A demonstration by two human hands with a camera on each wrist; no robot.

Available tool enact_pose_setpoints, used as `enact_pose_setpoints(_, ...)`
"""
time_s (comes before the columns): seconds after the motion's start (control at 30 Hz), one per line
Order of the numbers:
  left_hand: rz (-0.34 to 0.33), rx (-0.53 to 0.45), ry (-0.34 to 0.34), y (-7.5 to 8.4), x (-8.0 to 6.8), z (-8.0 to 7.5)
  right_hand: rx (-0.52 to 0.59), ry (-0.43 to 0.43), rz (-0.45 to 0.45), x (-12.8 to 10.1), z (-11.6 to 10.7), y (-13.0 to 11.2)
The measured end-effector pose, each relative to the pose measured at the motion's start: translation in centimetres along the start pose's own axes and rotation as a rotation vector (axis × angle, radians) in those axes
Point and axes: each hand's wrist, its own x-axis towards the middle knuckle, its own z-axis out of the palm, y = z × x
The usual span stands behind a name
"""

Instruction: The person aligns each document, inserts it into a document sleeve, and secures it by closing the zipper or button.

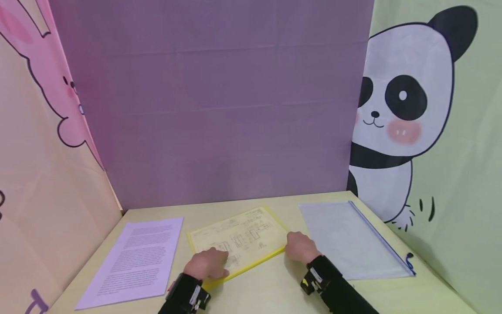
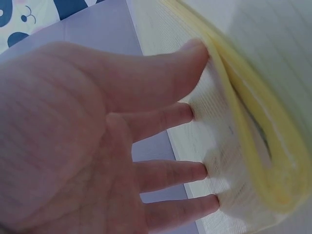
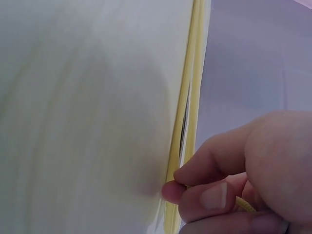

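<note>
Yellow-edged clear pouch, printed diagram sheet inside, mouth seemingly open.

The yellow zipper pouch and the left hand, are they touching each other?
Touching. The left wrist view shows the left hand with fingertips pressed against the yellow zipper pouch.
</note>
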Motion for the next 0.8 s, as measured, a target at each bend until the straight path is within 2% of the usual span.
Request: enact_pose_setpoints(0.8,-0.007,0.008,-0.004,0.1,0.0,0.0,0.068,-0.037,-0.008,-0.1,0.8,-1.3)
